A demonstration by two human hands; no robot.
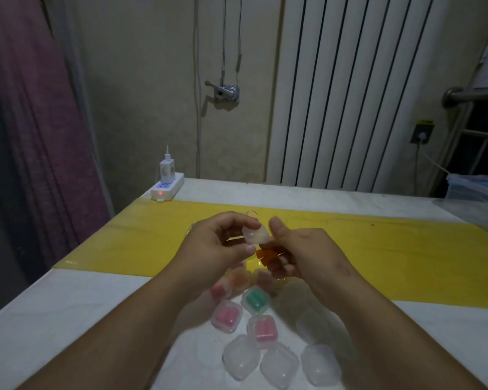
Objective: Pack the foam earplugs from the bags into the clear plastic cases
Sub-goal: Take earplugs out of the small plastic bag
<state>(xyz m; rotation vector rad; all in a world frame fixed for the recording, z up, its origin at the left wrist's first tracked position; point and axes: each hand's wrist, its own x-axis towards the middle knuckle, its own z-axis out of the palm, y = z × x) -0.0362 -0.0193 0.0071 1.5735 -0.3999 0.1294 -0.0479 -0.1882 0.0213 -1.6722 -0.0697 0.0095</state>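
Clear case [254, 235]: light, stiff, probably slippery; left hand [223, 246] pinches it by its rim, above the table [96, 305]. Orange earplugs [266, 256]: soft, squashy, near weightless; right hand [302, 249] pinches them in curled fingers just under the case. Best taken mid-body.

left hand [217, 246]: bare, short nails | right hand [302, 249]: bare, small mark on back | forearms [130, 313]: bare
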